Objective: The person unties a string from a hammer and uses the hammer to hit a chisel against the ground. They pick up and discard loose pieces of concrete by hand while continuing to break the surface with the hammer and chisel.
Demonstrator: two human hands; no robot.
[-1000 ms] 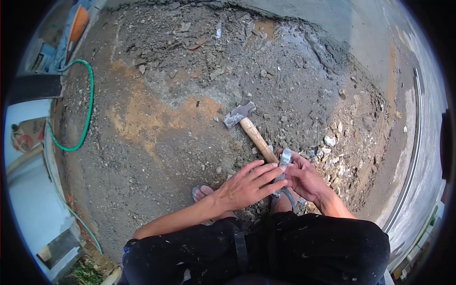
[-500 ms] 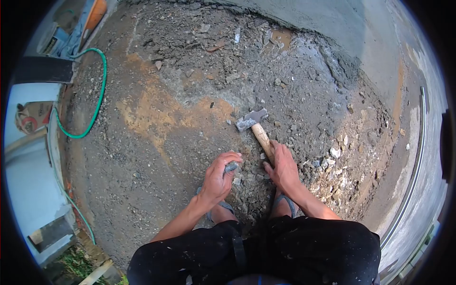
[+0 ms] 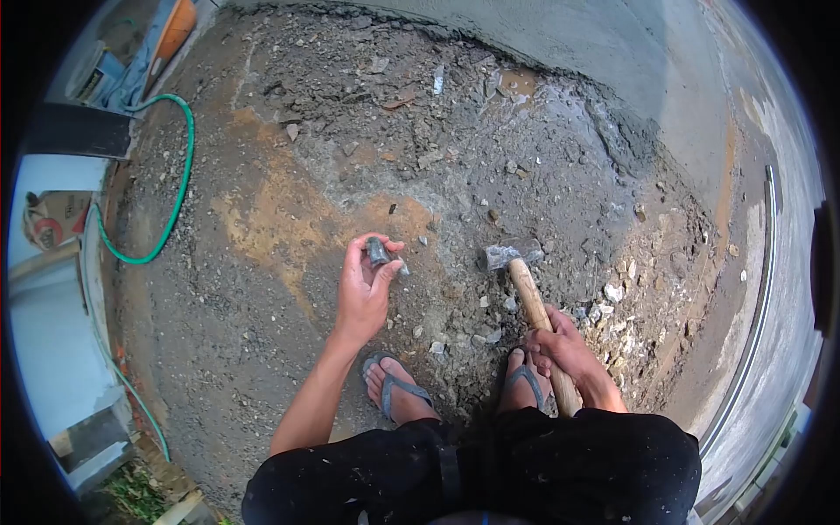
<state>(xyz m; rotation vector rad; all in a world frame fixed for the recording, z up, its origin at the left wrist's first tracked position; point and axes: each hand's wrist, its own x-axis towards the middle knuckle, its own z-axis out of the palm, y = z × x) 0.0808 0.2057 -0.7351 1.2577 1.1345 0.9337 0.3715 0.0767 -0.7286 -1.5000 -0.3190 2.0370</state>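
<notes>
My left hand (image 3: 363, 284) is raised over the gravelly ground, its thumb and fingers closed on a short dark-grey piece (image 3: 378, 251) with a blunt, rounded end. A paler tip shows by the thumb; I cannot tell if it is stone or metal. My right hand (image 3: 564, 350) grips the wooden handle of a hammer (image 3: 529, 293) midway along. The hammer's heavy grey head points away from me, low over the rubble, and the handle's butt comes back toward my right knee. Loose stones (image 3: 490, 337) lie between the two hands.
My feet in grey flip-flops (image 3: 402, 389) stand on the dirt. Smooth wet concrete (image 3: 569, 39) spans the far side, with a small puddle (image 3: 518, 83) at its edge. A green hose (image 3: 188, 157) curves along the left. Pale broken stones (image 3: 612, 293) lie right; a long metal bar (image 3: 752, 350) lies beyond.
My left hand has moved up and left with the grey piece, turning it more into view. My right hand has shifted right and down with the hammer, whose head is now nearer me.
</notes>
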